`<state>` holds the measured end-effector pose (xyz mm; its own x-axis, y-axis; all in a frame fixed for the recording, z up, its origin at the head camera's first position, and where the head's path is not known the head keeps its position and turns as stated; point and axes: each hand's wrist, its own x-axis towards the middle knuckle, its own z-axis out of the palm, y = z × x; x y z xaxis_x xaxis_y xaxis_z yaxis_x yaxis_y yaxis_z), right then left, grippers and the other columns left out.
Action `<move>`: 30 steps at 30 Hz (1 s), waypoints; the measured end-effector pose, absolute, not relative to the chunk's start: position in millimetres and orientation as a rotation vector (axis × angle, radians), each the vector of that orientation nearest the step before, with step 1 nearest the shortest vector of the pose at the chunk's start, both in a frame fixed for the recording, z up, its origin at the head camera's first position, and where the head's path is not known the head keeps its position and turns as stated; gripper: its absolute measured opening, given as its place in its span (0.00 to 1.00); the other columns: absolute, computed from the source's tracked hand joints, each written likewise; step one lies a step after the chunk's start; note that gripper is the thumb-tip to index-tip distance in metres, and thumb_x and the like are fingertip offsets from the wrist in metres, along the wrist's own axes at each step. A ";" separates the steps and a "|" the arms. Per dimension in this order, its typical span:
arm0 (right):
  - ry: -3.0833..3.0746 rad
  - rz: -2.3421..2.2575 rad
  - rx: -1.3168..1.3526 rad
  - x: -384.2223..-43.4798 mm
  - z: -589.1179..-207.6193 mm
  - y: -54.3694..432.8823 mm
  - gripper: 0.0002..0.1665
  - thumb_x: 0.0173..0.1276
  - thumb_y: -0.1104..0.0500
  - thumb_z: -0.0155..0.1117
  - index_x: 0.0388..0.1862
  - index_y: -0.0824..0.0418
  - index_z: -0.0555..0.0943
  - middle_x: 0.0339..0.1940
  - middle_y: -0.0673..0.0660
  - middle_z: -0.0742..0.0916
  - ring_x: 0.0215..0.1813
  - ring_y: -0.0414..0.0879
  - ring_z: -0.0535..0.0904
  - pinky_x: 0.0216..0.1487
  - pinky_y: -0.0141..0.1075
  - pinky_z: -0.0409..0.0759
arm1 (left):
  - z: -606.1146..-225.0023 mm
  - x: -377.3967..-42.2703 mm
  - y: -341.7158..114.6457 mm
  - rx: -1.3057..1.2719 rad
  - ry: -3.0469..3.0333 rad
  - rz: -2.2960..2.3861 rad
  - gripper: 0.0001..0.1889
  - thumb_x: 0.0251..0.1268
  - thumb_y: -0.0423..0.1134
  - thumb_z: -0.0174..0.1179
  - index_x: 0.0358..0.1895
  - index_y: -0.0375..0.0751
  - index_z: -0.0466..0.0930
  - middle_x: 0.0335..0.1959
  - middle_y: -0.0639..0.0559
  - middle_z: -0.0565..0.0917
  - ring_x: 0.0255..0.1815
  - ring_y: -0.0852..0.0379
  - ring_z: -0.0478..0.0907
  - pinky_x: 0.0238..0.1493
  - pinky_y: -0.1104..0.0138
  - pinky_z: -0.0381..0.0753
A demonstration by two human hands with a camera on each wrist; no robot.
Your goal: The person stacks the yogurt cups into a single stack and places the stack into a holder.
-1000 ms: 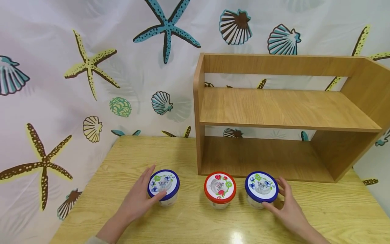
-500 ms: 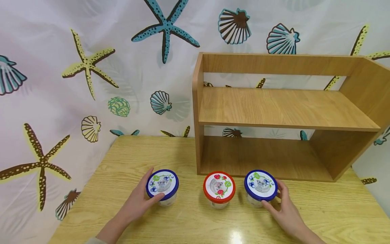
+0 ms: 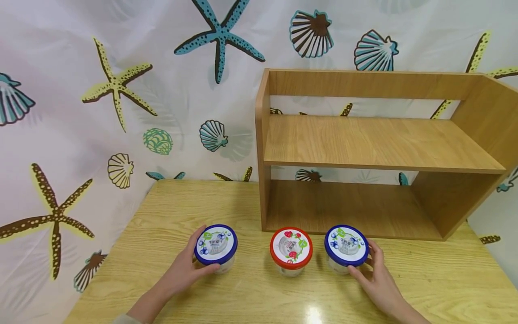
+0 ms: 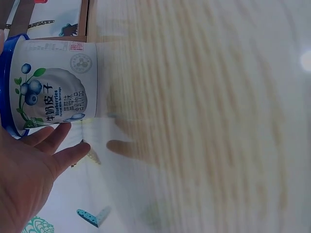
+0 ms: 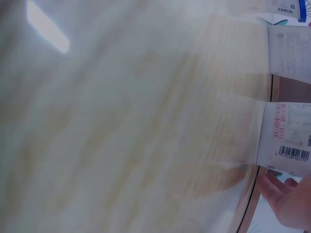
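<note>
Three small tubs with printed lids stand in a row on the wooden table. At the left end is a blue-lidded blueberry tub (image 3: 216, 244); my left hand (image 3: 184, 268) holds it from the left, its thumb at the front below the lid. In the left wrist view, fingers (image 4: 72, 154) lie along the white wall of this tub (image 4: 58, 82). The right-hand blue-lidded tub (image 3: 346, 245) is held by my right hand (image 3: 378, 279), thumb at the front and fingers around its right side. Between them stands a red-lidded strawberry tub (image 3: 291, 248), touched by neither hand.
Behind the tubs, toward the right, stands a two-level wooden shelf (image 3: 376, 167); its front edge lies close behind the red-lidded and right-hand tubs. A patterned curtain (image 3: 178, 112) hangs behind the table (image 3: 259, 297). Light glares off the tabletop near the front.
My left thumb has slid from the lid's front edge down beside the tub's wall. The right hand's fingers have drawn slightly closer round its tub. All three tubs keep their places on the table.
</note>
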<state>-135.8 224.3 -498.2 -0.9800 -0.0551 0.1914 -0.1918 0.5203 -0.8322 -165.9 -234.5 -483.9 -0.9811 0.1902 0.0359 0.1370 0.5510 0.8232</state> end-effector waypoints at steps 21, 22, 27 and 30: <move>-2.502 1.598 0.196 -135.4 -506.0 215.8 0.46 0.69 0.63 0.63 0.73 0.68 0.45 0.67 0.77 0.65 0.60 0.74 0.70 0.52 0.55 0.76 | -484.6 -174.0 -235.7 0.279 2.633 1.554 0.55 0.50 0.43 0.76 0.76 0.49 0.46 0.71 0.34 0.59 0.69 0.34 0.61 0.62 0.43 0.66; -2.502 1.596 0.197 -135.5 -506.2 215.9 0.46 0.69 0.64 0.63 0.74 0.68 0.45 0.67 0.77 0.65 0.60 0.74 0.70 0.52 0.55 0.76 | -484.3 -174.2 -235.3 0.275 2.624 1.565 0.55 0.49 0.42 0.76 0.76 0.48 0.46 0.71 0.35 0.59 0.69 0.34 0.60 0.63 0.43 0.65; -2.499 1.590 0.202 -135.8 -506.6 216.1 0.46 0.68 0.64 0.64 0.74 0.68 0.45 0.67 0.76 0.66 0.60 0.74 0.71 0.52 0.55 0.76 | -483.8 -175.0 -233.9 0.261 2.577 1.630 0.54 0.49 0.40 0.77 0.75 0.47 0.47 0.71 0.36 0.60 0.70 0.36 0.60 0.65 0.42 0.62; -2.489 1.599 0.200 -135.5 -506.1 215.5 0.46 0.68 0.65 0.64 0.73 0.67 0.46 0.67 0.76 0.66 0.60 0.73 0.71 0.52 0.55 0.76 | -484.4 -175.6 -233.3 0.257 2.568 1.654 0.53 0.48 0.39 0.77 0.74 0.46 0.48 0.70 0.36 0.61 0.69 0.36 0.60 0.66 0.42 0.59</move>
